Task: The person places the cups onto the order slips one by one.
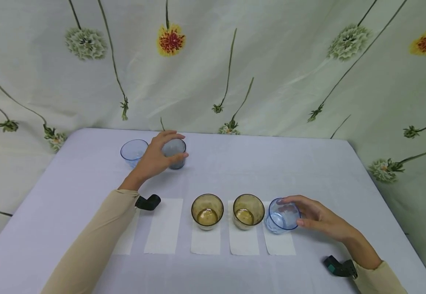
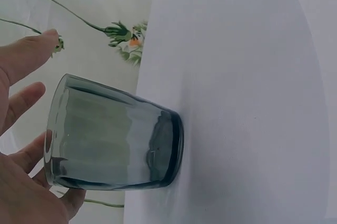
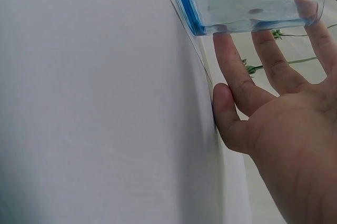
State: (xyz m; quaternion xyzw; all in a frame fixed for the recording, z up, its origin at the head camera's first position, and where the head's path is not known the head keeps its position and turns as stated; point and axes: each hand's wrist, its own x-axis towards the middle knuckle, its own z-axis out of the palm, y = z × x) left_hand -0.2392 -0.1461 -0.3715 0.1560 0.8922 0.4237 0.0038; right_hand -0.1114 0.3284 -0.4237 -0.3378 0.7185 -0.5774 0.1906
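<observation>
At the back left my left hand [image 1: 158,157] spreads around the top of a grey-blue glass [image 1: 176,161] standing upright on the table. In the left wrist view the thumb stands apart from this glass [image 2: 113,134], and the other fingers are partly behind it. My right hand [image 1: 319,218] holds a light blue glass [image 1: 280,218] at the right end of the row, over a white paper strip [image 1: 280,245]. In the right wrist view, the fingers lie along the side of that glass [image 3: 253,2]; the thumb is mostly out of frame.
Two amber glasses, one left [image 1: 207,212] and one right [image 1: 249,212], stand over paper strips mid-table. Another light blue bowl-shaped glass [image 1: 132,151] is beside my left hand, partly covered. Further strips [image 1: 163,228] lie at the left. A flowered cloth [image 1: 271,61] hangs behind the table.
</observation>
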